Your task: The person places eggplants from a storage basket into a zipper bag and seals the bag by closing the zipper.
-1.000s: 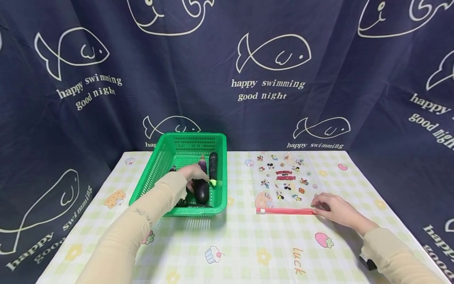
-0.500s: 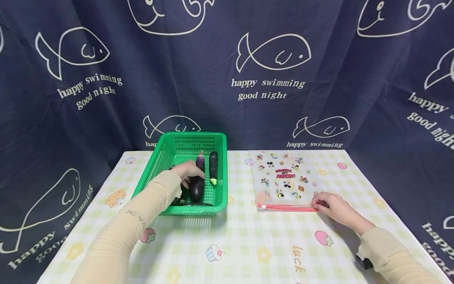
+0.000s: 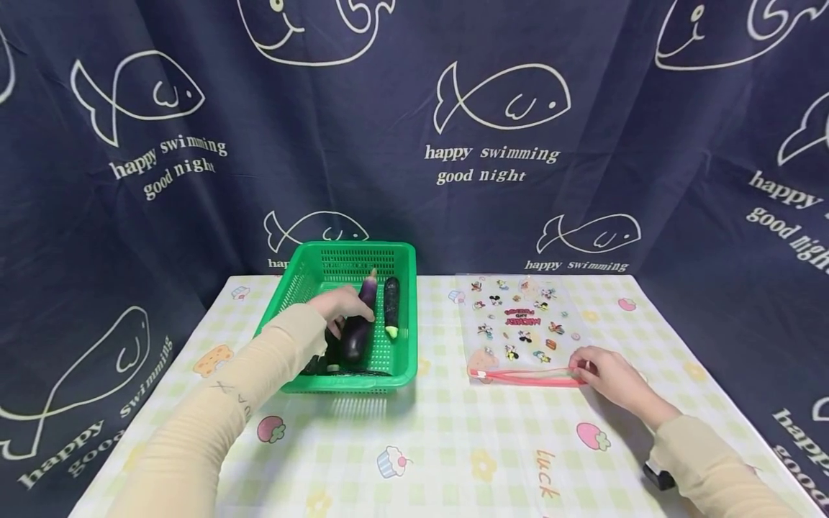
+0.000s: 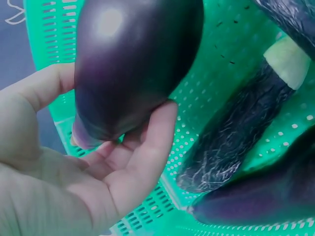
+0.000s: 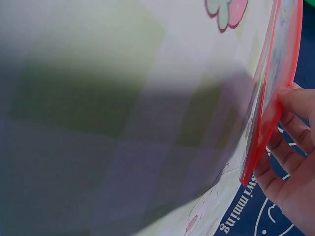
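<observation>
A dark blue curtain (image 3: pixel 78 237), printed with white fish outlines and "happy swimming / good night", is hung from the far left across the full width behind the counter (image 3: pixel 350 460). The counter is covered by a pale green-and-white checked cloth (image 3: pixel 453 432). Left to right, a cookie print (image 3: pixel 214 361), a strawberry print (image 3: pixel 270 429), a cupcake print (image 3: pixel 391 462) and the word "luck" (image 3: pixel 546 473) are seen on it.

At left, the near left corner of the green basket (image 3: pixel 406 360) is partly blocked by the left sleeve (image 3: pixel 214 403). The basket is set near the cloth's far edge. In it, the eggplant (image 3: pixel 352 342) is gripped by the left hand (image 3: pixel 341 306), fingers (image 4: pixel 157 137) curled about its narrower part; whether its underside is touching the basket floor cannot be told. In the left wrist view, a wrinkled vegetable (image 4: pixel 236 132) with a pale end and a purple vegetable (image 4: pixel 266 196) are seen beside the hand. A pale-tipped vegetable (image 3: pixel 391 302) is laid lengthwise near the basket's right wall.

Well apart to the right, a clear printed bag (image 3: pixel 518 334) is laid flat, red strip (image 3: pixel 524 378) nearest the viewer. The strip's right end is pinched by the right hand (image 3: pixel 605 375); its two edges are slightly parted. Under the right sleeve (image 3: pixel 709 467), a black object (image 3: pixel 658 477) is partly hidden.
</observation>
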`<state>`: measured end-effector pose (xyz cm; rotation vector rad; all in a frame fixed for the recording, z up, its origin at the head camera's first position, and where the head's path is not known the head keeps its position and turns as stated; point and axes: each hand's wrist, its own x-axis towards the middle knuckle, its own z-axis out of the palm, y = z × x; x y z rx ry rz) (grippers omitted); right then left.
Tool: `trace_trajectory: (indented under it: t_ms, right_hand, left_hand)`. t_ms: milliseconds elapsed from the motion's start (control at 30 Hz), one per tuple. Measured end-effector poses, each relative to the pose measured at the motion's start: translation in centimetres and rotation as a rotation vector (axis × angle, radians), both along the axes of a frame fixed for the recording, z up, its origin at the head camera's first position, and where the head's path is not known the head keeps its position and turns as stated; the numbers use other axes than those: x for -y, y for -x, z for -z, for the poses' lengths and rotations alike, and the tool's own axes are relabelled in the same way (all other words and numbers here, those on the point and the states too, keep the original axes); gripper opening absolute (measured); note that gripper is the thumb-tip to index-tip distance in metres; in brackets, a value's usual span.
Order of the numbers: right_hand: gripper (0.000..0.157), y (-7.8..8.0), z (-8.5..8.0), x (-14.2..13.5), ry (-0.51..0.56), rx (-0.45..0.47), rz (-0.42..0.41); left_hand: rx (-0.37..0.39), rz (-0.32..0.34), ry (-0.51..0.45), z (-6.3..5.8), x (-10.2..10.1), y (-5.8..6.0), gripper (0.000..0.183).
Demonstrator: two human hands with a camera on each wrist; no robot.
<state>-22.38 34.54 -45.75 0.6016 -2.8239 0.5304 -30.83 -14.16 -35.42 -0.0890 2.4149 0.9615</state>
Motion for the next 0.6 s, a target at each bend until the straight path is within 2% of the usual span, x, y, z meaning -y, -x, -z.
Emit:
trace_trajectory:
  t_ms: [233,367,600]
  right_hand:
    - [0.02,0.0,-0.4,0.5,0.001,-0.046,0.009]
    - [0.02,0.2,-0.6,0.7,0.01,-0.067,0.005]
    - [0.016,0.2,-0.7,1.1,0.051,0.003,0.062]
  left_hand:
    - [-0.018,0.037,0.05,-1.0,0.0,-0.1,0.048]
    - [-0.058,0.06,0.079,-1.3,0.1,-0.2,0.046]
    - [-0.118,0.099,0.113,-1.8,0.1,-0.6,0.043]
